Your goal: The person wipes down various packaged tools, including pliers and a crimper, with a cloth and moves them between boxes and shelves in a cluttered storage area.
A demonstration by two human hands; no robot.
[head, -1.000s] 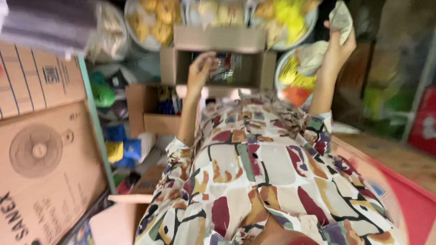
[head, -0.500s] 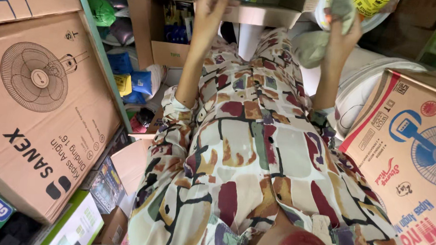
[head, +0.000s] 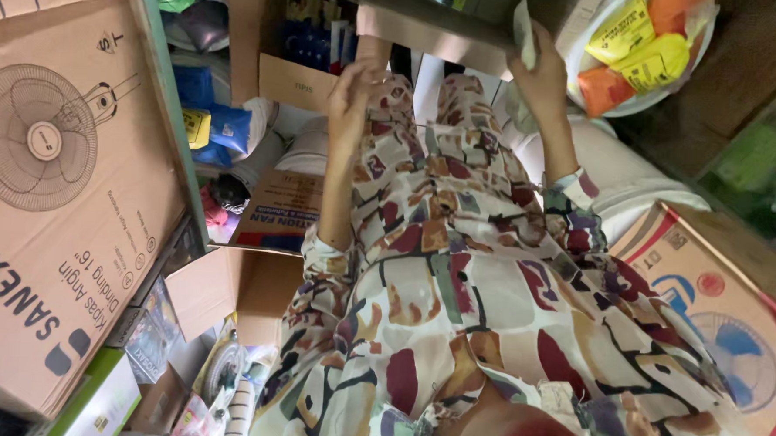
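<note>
My left hand (head: 354, 90) is raised with its fingers straight, just below the edge of a brown cardboard box (head: 431, 32); I see nothing in it. Up at the same box's right side, my right hand (head: 544, 77) grips a small pale packet (head: 524, 30). Both forearms come out of the sleeves of my patterned cream, maroon and green garment (head: 480, 318), which fills the middle of the view. The inside of the box is mostly hidden.
A big fan carton (head: 57, 195) leans at the left behind a green shelf post (head: 162, 103). Another fan carton (head: 715, 319) lies at the right. A white basin (head: 624, 104) holds yellow and orange packets. An open carton (head: 294, 79) with blue items stands behind.
The view has tilted down and shifted, so the box and basin sit at the top edge. My left hand has come out of the box to its lower edge. The right hand still grips the packet.
</note>
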